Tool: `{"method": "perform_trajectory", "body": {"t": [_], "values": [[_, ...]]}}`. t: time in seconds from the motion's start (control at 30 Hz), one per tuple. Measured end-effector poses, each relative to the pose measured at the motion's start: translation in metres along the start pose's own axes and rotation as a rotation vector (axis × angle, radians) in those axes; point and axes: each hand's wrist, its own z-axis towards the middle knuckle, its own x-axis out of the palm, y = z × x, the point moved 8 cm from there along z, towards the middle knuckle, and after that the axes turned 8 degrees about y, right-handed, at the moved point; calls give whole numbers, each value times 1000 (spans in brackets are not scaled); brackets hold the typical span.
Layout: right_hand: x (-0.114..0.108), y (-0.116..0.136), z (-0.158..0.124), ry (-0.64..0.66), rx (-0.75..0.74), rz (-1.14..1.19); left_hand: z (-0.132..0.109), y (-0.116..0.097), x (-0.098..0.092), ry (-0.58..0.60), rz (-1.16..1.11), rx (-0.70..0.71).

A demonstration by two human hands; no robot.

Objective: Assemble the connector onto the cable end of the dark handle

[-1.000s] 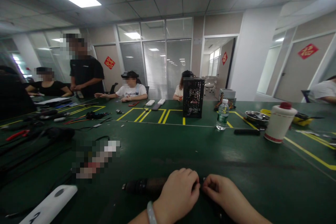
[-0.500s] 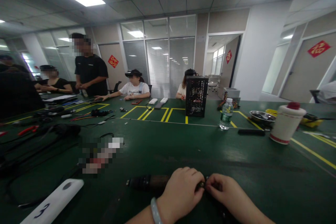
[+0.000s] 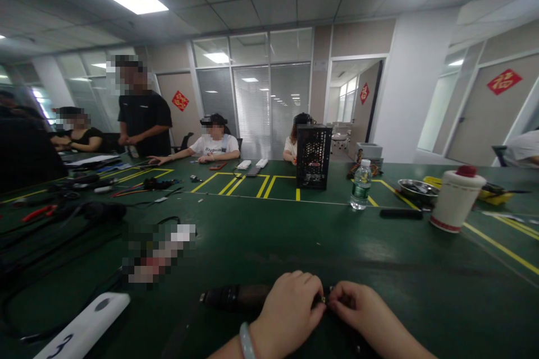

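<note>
A dark cylindrical tool (image 3: pixel 240 297), much like an inline electric screwdriver, lies sideways on the green table with its metal tip to the left. My left hand (image 3: pixel 290 308) is closed over its right-hand part and hides it. Between my left thumb and forefinger a small brass-coloured piece (image 3: pixel 324 299) shows. Close beside it, my right hand (image 3: pixel 356 303) has thumb and fingers pinched together at the tool's end. What the right fingers hold is too small and covered to name. Something dark, perhaps a cord (image 3: pixel 357 342), runs under my right wrist.
A white bar marked 3 (image 3: pixel 84 328) and black cables (image 3: pixel 84 210) lie at left. Farther off stand a water bottle (image 3: pixel 361 185), a white canister (image 3: pixel 457 202), a metal bowl (image 3: pixel 419 189) and a black computer case (image 3: pixel 313 157). Several people are across the table.
The camera view has shifted slightly. Both hands stay at the tool's end in nearly the same pose, and the brass-coloured piece shows a little differently between the fingers.
</note>
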Motion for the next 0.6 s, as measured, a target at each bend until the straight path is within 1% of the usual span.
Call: {"method": "perform_trajectory", "body": {"t": [0.17, 0.47, 0.6], "values": [[1, -1, 1, 3, 4, -24, 0, -6, -1, 25, 29, 52], [0, 2, -1, 10, 33, -18, -2, -4, -2, 13, 14, 0], [1, 0, -1, 19, 36, 8, -1, -4, -2, 10, 14, 3]]}}
